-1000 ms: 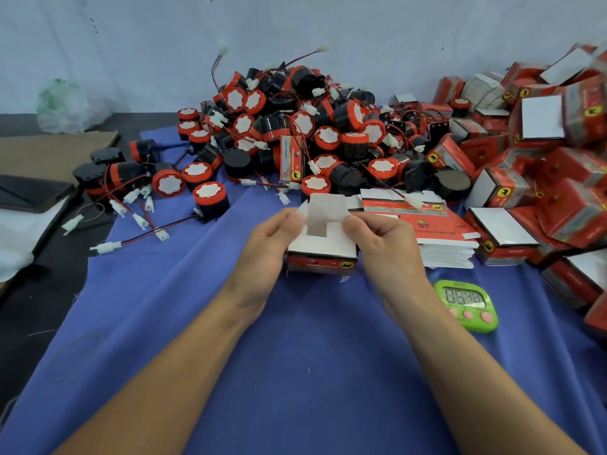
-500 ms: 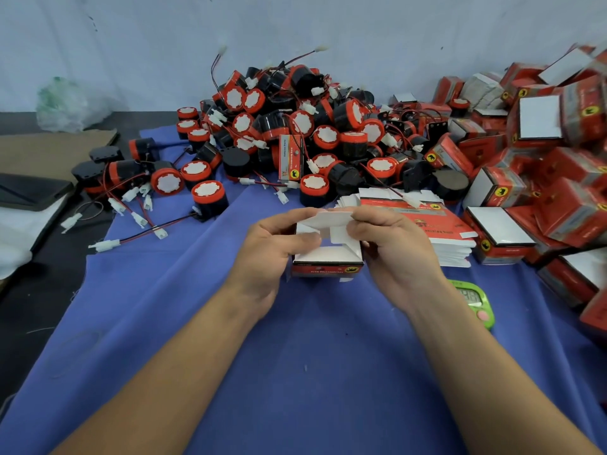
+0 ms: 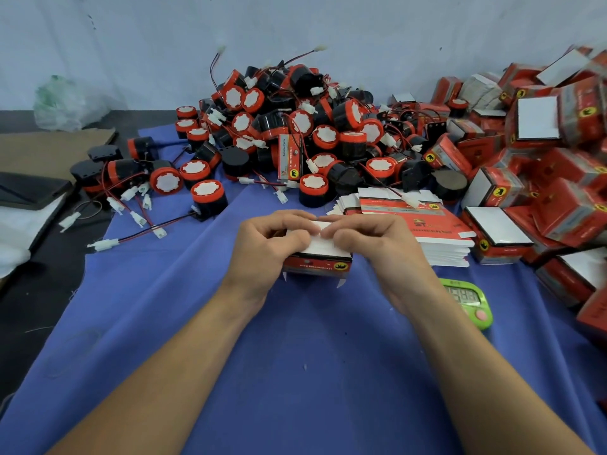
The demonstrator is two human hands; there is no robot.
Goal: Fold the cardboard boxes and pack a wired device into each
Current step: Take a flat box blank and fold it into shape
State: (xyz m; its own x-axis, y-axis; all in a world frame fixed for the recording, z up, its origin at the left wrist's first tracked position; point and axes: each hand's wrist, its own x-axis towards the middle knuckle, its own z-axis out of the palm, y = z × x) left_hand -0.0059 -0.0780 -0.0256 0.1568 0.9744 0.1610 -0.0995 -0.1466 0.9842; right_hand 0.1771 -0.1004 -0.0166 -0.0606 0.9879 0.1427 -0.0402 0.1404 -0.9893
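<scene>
- Left hand (image 3: 262,244) and right hand (image 3: 371,244) both curl over the top of the cardboard box (image 3: 317,266), thumbs pinching its white flap (image 3: 320,246).
- The flap stood half-raised half a second ago and now lies pressed down.
- The box is low over the blue cloth (image 3: 295,356); contact unclear.
- Fingers hide the box's far edge, so whether the flap is tucked is unclear.
- Green timer (image 3: 466,300) right of the box, part behind the wrist, digits blurred.
- Stack of flat boxes (image 3: 437,231) just right of the box, heap of wired devices (image 3: 295,133) behind it.
- Bare cloth lies nearer than the box; left of it the cloth ends at the dark surface (image 3: 49,290).
</scene>
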